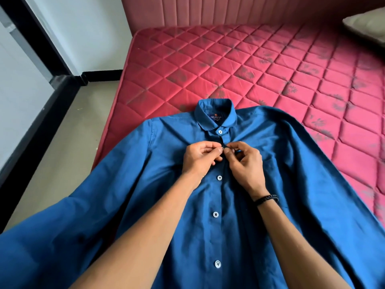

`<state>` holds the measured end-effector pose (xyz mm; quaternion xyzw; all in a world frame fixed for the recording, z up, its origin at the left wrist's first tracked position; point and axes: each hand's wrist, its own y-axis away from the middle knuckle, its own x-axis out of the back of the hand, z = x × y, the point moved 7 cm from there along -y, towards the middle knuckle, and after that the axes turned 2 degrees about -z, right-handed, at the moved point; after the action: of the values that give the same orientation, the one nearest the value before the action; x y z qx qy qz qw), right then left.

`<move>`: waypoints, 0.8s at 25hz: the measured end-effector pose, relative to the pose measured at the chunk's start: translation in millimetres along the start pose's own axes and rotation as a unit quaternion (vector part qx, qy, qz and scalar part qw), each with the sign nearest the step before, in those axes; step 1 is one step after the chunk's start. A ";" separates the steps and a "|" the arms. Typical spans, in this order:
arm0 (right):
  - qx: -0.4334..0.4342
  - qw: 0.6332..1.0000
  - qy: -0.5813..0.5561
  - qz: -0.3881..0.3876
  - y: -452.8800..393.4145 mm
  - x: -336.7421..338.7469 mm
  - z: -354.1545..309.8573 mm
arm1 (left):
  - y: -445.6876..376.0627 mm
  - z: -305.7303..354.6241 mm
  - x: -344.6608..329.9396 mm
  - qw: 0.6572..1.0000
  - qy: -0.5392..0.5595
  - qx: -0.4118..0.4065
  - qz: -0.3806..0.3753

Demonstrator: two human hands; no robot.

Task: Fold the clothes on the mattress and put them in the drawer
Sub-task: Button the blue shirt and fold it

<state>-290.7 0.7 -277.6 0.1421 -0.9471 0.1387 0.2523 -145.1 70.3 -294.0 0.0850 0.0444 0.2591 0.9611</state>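
Lying face-up at the mattress's (pixel 239 65) near left corner, collar toward the headboard: one blue shirt (pixel 145 205), spread flat for folding. Left hand (pixel 201 158) and right hand (pixel 244 161) each pinch the placket at the second button, apparently fastening it so the front holds closed.

Mattress (pixel 260 65), red, quilted: blue shirt (pixel 291 184) spread flat, front up; far right corner, probably a pillow (pixel 368 26).

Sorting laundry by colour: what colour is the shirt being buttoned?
The shirt is solid deep blue with white-rimmed buttons, seen clearly in the head view.
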 end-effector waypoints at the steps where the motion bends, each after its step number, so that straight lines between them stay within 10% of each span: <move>1: -0.006 1.000 -0.017 -0.003 -0.5 1.2 2.8 | -0.5 -0.5 -0.5 1.000 -0.004 -0.001 0.007; 20: -0.034 0.997 -0.057 -0.042 -1.8 0.9 7.1 | 4.4 3.5 -0.2 0.995 -0.079 -0.021 0.051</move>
<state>-293.9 -3.6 -282.7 0.1809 -0.9573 0.0873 0.2080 -147.0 73.4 -289.7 0.0874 -0.0414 0.3008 0.9488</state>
